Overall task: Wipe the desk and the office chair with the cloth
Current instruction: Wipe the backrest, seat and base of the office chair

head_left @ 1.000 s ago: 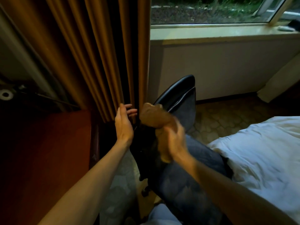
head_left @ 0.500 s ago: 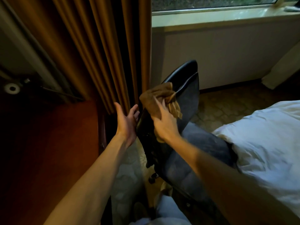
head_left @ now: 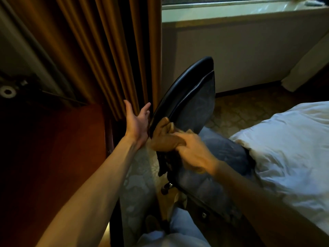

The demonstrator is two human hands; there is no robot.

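between desk (head_left: 53, 148) and bed (head_left: 284, 139): chair step in hand. right hand (head_left: 194, 154) grips bunched cloth (head_left: 163, 138) against office chair (head_left: 194, 97), low on its back. left hand (head_left: 137, 122) open, fingers spread, just beside chair's edge. next likely: firm upward strokes, chair steadied.

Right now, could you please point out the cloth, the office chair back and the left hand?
cloth (head_left: 163, 139), head view, middle.
office chair back (head_left: 195, 107), head view, fabric front.
left hand (head_left: 137, 123), head view, palm.

The brown cloth (head_left: 164, 138) is bunched against the backrest of the dark office chair (head_left: 194, 106), at its 7 o'clock edge. The red-brown desk (head_left: 53, 157) lies at the chair's 9 o'clock.
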